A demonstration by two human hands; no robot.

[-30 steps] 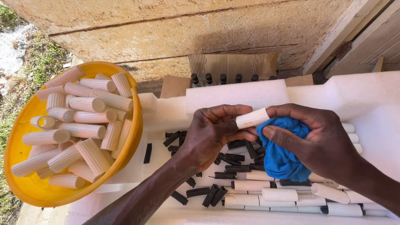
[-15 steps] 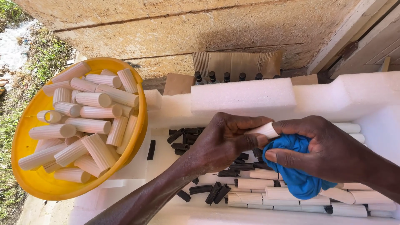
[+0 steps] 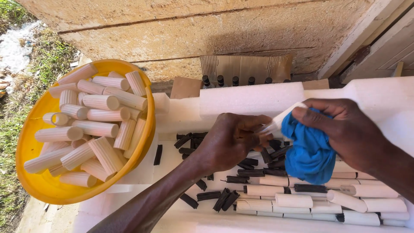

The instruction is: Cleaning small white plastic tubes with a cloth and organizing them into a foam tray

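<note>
Half of white tube (image 3: 280, 122) (blurred) hidden behind blue cloth (image 3: 308, 151).

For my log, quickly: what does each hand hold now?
Left hand: closed on white ribbed cylinder.
Right hand: closed on crumpled blue cloth.

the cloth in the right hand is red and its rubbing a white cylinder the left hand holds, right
Not quite: the cloth is blue, not red. The head view shows the right hand pressing it around the white cylinder, which the left hand holds by its end.
</note>
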